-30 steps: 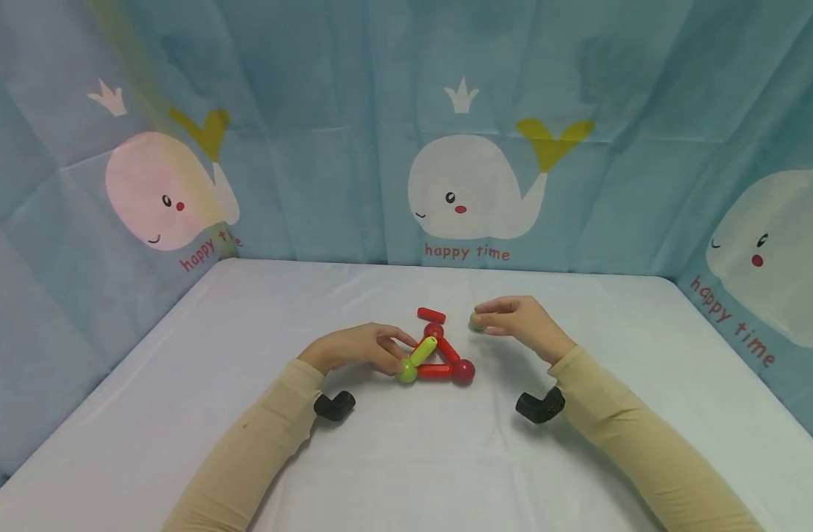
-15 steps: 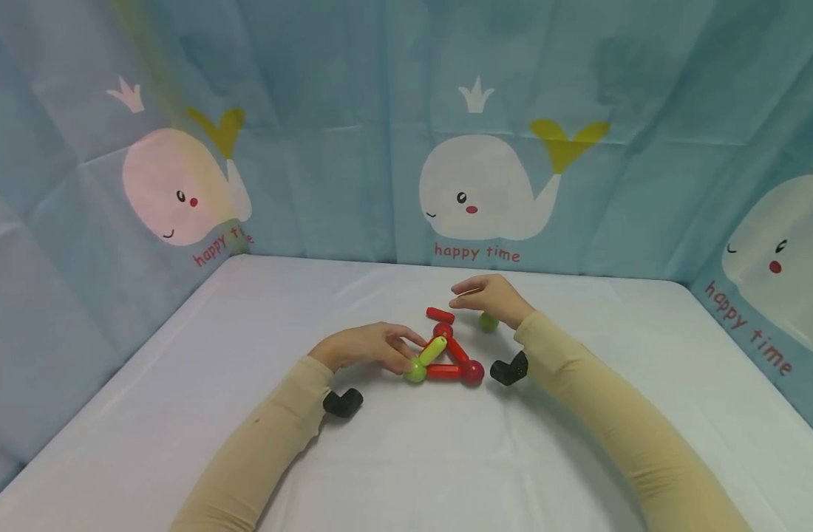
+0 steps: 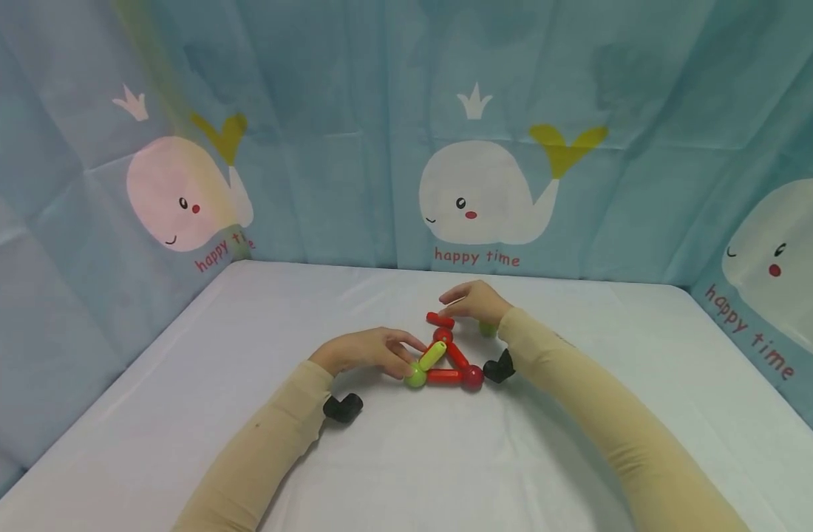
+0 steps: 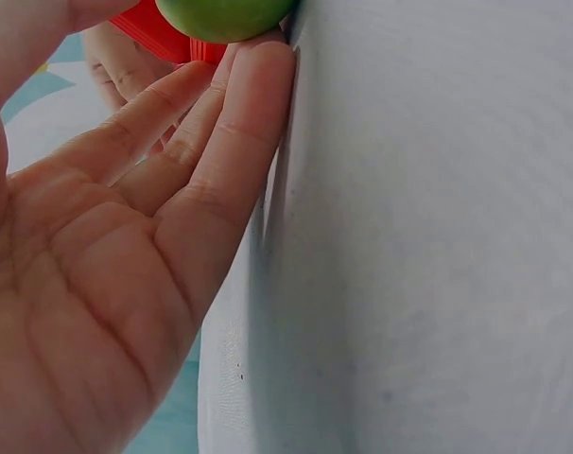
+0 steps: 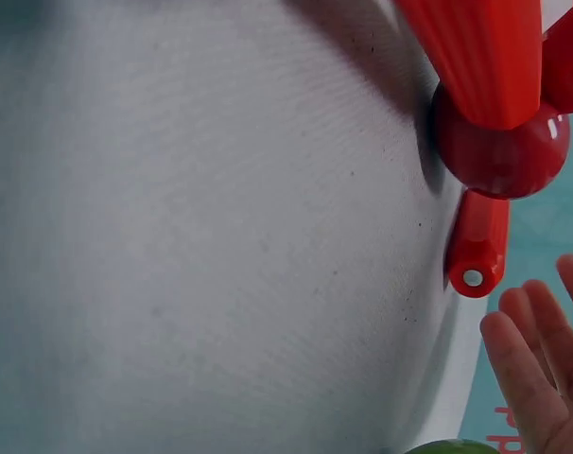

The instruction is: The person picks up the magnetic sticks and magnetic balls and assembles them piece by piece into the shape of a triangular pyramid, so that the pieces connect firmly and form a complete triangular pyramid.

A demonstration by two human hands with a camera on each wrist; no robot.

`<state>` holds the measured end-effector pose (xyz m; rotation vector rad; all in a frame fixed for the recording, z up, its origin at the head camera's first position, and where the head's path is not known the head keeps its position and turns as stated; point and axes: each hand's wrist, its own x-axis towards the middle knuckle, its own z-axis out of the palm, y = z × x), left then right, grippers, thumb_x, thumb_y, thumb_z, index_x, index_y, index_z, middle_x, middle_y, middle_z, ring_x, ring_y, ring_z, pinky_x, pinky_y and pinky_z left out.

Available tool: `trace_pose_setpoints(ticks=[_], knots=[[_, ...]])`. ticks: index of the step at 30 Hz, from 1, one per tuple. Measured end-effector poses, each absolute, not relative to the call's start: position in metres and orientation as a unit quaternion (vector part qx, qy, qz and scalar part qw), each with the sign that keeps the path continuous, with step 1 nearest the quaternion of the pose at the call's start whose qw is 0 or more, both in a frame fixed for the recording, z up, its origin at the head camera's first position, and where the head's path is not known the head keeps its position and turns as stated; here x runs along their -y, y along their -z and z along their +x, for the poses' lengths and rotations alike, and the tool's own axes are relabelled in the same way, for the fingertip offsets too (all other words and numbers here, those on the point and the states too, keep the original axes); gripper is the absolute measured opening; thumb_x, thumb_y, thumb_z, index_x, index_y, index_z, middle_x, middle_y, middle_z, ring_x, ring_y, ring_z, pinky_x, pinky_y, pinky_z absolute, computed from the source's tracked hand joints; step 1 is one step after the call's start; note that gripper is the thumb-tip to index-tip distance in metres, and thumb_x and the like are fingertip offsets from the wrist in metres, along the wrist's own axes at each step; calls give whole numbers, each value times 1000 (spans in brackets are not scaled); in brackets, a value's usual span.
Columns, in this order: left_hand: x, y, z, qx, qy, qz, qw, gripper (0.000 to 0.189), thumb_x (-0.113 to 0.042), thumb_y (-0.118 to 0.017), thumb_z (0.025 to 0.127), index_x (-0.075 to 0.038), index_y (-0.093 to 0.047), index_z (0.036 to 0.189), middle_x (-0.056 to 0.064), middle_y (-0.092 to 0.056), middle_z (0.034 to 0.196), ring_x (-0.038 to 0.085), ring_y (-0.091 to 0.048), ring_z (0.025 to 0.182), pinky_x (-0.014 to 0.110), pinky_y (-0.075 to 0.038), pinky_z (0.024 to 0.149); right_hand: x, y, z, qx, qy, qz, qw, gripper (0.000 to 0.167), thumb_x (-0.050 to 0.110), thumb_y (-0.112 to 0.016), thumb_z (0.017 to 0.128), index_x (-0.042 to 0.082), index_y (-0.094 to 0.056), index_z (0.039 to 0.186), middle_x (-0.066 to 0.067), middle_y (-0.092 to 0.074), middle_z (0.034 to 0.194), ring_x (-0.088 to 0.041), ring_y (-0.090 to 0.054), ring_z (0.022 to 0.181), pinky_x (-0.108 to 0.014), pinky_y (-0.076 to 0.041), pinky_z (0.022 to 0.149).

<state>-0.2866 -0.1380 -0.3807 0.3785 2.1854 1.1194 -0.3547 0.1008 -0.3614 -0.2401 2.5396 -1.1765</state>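
Observation:
My left hand [image 3: 366,351] holds a green ball [image 3: 415,375] at the left corner of a triangle. Red rods [image 3: 444,377] form its sides, with a dark red ball [image 3: 472,377] at the right and a red ball [image 3: 443,336] at the back. From the green ball a lime rod [image 3: 433,355] slants up, its upper end free. Behind the triangle lies a loose red rod [image 3: 440,320], its metal tip visible in the right wrist view. My right hand [image 3: 476,301] hovers over that rod, fingers extended and apart from it [image 5: 542,350].
A second green ball [image 3: 488,328] sits on the white-covered table [image 3: 406,473], partly behind the right wrist. Black wrist pieces [image 3: 343,407] hang below both sleeves. A blue whale-print curtain [image 3: 353,185] borders the back and sides.
My right hand has let go of the second green ball and moved left over the loose red rod. The left hand keeps its hold at the triangle's corner. The view shifted slightly.

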Motion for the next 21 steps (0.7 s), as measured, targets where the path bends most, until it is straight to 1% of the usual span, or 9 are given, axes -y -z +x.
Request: trace_pose_setpoints(ticks=[4, 8, 15, 21], knots=[[138, 380, -285, -832, -429, 141, 324, 53, -29, -75, 82, -25, -60, 133, 1, -68, 121, 16, -65, 104, 40, -51, 96, -100, 366, -357, -893, 411, -71, 169, 42, 31, -75, 86, 18, -69, 126, -7, -63, 135, -29, -55, 124, -54, -42, 109], [138, 381, -285, -827, -434, 145, 327, 53, -27, -75, 83, -24, -60, 133, 2, -68, 121, 16, -65, 104, 39, -52, 96, -100, 371, -360, -893, 410, -64, 175, 42, 31, -77, 85, 17, -70, 124, -8, -64, 134, -28, -56, 120, -50, -46, 105], [138, 380, -287, -823, -439, 150, 328, 52, -25, -74, 83, -22, -60, 134, 3, -68, 120, 16, -66, 104, 39, -52, 98, -97, 376, -367, -894, 402, -84, 179, 35, 26, -78, 85, 14, -73, 118, -6, -69, 123, -24, -59, 110, -39, -52, 98], [138, 380, -287, -826, -433, 148, 329, 54, -26, -75, 82, -22, -59, 134, 2, -68, 120, 16, -65, 104, 41, -52, 98, -97, 377, -368, -899, 391, -84, 179, 33, 19, -79, 84, 12, -74, 116, -7, -72, 118, -23, -64, 105, -36, -54, 97]])
